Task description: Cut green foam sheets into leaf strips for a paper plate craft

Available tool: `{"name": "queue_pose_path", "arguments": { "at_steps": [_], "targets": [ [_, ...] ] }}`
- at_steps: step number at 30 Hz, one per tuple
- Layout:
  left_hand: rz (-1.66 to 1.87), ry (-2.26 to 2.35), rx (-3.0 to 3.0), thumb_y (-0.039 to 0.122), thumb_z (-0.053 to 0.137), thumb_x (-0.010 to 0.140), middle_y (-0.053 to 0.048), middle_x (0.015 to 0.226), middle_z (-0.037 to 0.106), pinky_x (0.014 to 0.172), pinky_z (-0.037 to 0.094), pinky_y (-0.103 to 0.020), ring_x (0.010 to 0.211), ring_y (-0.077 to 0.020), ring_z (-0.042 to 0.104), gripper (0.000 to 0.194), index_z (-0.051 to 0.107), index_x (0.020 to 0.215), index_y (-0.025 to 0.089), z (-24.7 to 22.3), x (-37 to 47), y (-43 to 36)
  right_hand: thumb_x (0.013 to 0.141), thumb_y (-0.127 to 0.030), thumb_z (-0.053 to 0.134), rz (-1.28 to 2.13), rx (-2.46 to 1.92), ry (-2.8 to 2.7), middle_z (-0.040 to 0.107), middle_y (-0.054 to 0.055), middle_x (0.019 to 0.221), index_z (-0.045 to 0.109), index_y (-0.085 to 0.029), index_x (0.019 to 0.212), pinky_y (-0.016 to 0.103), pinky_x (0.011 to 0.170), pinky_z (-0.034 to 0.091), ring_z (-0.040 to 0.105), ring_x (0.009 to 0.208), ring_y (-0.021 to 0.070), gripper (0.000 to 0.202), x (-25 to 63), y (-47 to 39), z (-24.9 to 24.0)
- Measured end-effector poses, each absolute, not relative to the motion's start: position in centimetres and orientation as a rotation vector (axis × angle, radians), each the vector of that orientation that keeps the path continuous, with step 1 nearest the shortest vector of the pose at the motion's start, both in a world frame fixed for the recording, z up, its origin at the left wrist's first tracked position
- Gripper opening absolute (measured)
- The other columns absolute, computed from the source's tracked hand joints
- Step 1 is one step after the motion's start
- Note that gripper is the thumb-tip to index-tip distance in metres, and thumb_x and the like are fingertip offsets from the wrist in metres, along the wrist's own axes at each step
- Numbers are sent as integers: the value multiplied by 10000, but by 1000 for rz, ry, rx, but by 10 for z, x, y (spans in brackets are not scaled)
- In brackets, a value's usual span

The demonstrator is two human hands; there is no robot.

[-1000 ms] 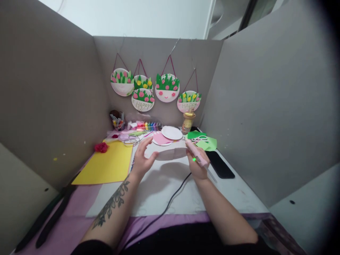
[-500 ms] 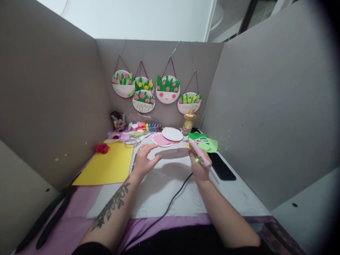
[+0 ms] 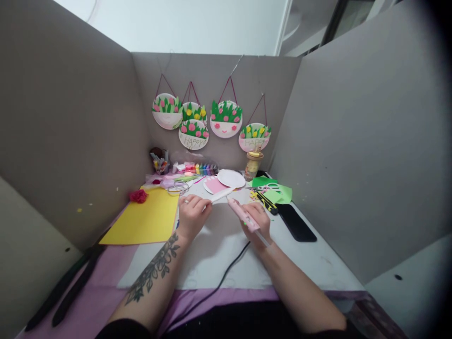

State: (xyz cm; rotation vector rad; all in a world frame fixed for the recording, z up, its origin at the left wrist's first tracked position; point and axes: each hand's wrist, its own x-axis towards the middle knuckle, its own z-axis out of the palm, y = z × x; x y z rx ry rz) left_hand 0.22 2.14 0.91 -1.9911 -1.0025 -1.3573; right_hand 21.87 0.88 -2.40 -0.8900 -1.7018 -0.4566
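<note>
Left hand (image 3: 193,217) pinches a paper plate (image 3: 221,195) slanting toward the table's (image 3: 314,268) far edge; right hand (image 3: 257,220) grips a glue gun (image 3: 244,216), nozzle (image 3: 228,199) alongside.

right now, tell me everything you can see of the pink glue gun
The pink glue gun looks plastic, with a slim body and a translucent stick jutting from its back end. The right hand grips it above the white tabletop, its narrow tip pointing away and leftward, near the white piece in the left hand. Contact there is unclear.
</note>
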Motion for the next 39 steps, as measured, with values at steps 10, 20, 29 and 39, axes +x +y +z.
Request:
{"name": "queue_pose_path", "arguments": {
  "at_steps": [10,20,29,39],
  "targets": [
    [-1242,-944,-1926,145,612,801,43,563,565,748,311,-334,686,-147,566,125,608,707,228,9,4,17,891,-242,502,-322,-933,-1766,615,50,669,656,-178,762,295,645,443,545,677,173,211,213,6,-25],
    [-1257,-897,-1875,128,641,771,47,569,591,739,319,-336,712,-159,583,123,604,713,230,10,5,18,888,-254,493,-289,-969,-1761,626,61,689,667,-177,783,302,662,453,556,684,181,218,211,6,-27],
    [-1272,-898,-1861,137,633,780,44,566,587,745,313,-337,713,-161,585,116,608,717,231,10,5,17,897,-239,494,-322,-922,-1735,667,59,726,674,-183,881,303,655,450,557,699,186,190,212,6,-23],
    [-1293,-927,-1863,144,630,780,42,562,591,748,318,-338,706,-163,585,115,620,715,238,10,5,16,895,-257,491,-329,-960,-1731,657,67,721,673,-171,846,305,669,459,567,706,184,207,211,4,-23]
  ]
}}
